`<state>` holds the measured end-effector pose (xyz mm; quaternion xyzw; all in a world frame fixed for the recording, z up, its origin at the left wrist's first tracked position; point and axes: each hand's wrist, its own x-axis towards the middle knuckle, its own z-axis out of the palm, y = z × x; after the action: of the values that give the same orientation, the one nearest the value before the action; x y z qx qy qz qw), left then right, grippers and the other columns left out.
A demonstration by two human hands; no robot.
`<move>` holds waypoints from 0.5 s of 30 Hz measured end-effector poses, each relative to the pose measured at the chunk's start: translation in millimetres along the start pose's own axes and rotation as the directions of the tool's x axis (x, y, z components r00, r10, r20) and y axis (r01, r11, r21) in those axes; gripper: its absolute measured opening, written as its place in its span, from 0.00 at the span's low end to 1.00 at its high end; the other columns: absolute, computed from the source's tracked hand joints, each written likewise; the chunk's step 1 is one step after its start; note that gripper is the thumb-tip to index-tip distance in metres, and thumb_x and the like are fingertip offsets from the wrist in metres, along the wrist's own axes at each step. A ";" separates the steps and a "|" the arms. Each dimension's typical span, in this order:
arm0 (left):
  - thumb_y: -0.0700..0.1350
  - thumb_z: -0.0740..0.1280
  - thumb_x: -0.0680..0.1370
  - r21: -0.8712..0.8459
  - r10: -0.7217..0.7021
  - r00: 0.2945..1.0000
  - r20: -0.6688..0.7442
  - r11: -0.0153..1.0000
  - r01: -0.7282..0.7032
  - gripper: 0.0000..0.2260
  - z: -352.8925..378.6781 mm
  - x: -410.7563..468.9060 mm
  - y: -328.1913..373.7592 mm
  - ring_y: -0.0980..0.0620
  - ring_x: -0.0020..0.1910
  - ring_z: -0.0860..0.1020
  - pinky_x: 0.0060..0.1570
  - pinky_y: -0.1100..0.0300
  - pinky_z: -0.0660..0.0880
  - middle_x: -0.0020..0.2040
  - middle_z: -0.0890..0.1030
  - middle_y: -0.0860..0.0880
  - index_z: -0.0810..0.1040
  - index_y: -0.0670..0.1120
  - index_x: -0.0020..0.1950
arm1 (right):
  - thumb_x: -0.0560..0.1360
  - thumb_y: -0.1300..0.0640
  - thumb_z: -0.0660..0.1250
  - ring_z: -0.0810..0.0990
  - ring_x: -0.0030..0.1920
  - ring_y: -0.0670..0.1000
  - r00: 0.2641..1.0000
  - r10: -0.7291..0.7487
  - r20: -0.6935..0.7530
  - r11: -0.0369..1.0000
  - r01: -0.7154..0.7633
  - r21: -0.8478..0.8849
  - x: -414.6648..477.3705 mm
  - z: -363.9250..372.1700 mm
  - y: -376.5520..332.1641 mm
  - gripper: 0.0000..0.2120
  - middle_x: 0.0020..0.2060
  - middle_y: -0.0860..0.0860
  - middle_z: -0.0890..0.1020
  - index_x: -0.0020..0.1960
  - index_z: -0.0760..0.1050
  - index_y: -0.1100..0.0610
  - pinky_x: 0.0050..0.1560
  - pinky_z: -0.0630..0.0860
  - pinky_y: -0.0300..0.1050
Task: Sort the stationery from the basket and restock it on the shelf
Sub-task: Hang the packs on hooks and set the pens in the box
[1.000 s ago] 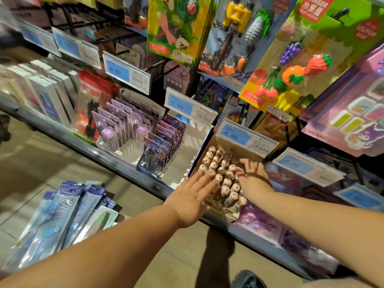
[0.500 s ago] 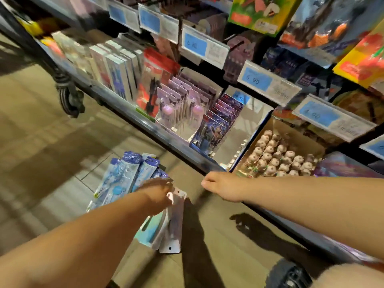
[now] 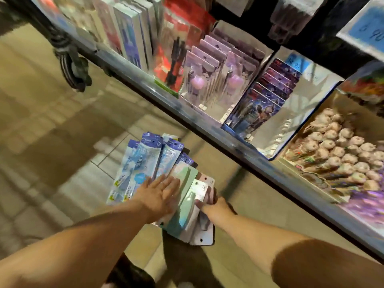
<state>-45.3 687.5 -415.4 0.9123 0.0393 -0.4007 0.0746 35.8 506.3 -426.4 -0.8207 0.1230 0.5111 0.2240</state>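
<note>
- Left hand point(image 3: 160, 195): laid flat, fingers straight, pressing where the blue packets point(image 3: 139, 163) meet the pastel card packs point(image 3: 182, 210); nothing clasped.
- Right hand point(image 3: 211, 204): just right of the left hand, fingers curled round the edge of the white and pink cards in the pastel card packs.
- Blue packets: fanned out on the floor point(image 3: 52, 142), far ends reaching past the left fingertips toward the shelf point(image 3: 207, 126).
- Pastel card packs: stacked askew on the floor, under and between both hands, touching the blue packets.
- Shelf: beyond the pile, apart from both hands, carrying rows of carded goods and a box of pink-topped pens point(image 3: 336, 154) at right.
</note>
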 end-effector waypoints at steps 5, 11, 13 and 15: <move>0.58 0.54 0.81 0.043 0.017 0.999 -0.041 0.999 -0.015 0.36 18.3 10.3 -4.7 0.48 0.79 0.38 0.75 0.44 0.40 0.80 0.37 0.51 0.31 0.52 0.78 | 0.62 0.39 0.78 0.76 0.62 0.57 0.995 -0.023 -0.099 0.996 0.031 0.078 18.7 10.0 -6.4 0.43 0.65 0.55 0.74 0.69 0.66 0.56 0.58 0.76 0.49; 0.60 0.55 0.81 -0.024 0.019 0.998 -0.056 0.999 -0.021 0.38 27.3 14.2 -7.1 0.49 0.78 0.35 0.75 0.42 0.37 0.79 0.35 0.52 0.29 0.54 0.76 | 0.40 0.33 0.80 0.82 0.48 0.51 0.994 -0.005 -0.111 0.965 0.034 0.261 51.8 34.4 4.8 0.49 0.50 0.49 0.82 0.56 0.74 0.52 0.51 0.80 0.48; 0.60 0.55 0.81 -0.041 0.019 0.998 -0.057 0.999 -0.021 0.38 24.2 10.7 -6.3 0.48 0.78 0.36 0.75 0.42 0.37 0.80 0.35 0.51 0.30 0.53 0.77 | 0.40 0.33 0.81 0.83 0.46 0.51 0.993 -0.023 -0.113 0.951 0.057 0.304 42.5 35.8 -0.6 0.47 0.47 0.48 0.84 0.54 0.76 0.52 0.51 0.81 0.50; 0.60 0.55 0.81 -0.057 0.013 0.998 -0.062 0.998 -0.016 0.37 22.9 8.3 -5.1 0.49 0.79 0.37 0.75 0.43 0.37 0.80 0.37 0.51 0.30 0.53 0.77 | 0.37 0.35 0.81 0.84 0.46 0.52 0.995 -0.066 -0.078 0.931 0.089 0.353 41.0 36.8 -3.5 0.46 0.45 0.49 0.86 0.52 0.79 0.52 0.51 0.81 0.52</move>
<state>-57.0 688.7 -437.4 0.9220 0.0464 -0.3704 0.1024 26.8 528.6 -476.1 -0.7869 0.1884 0.4440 0.3849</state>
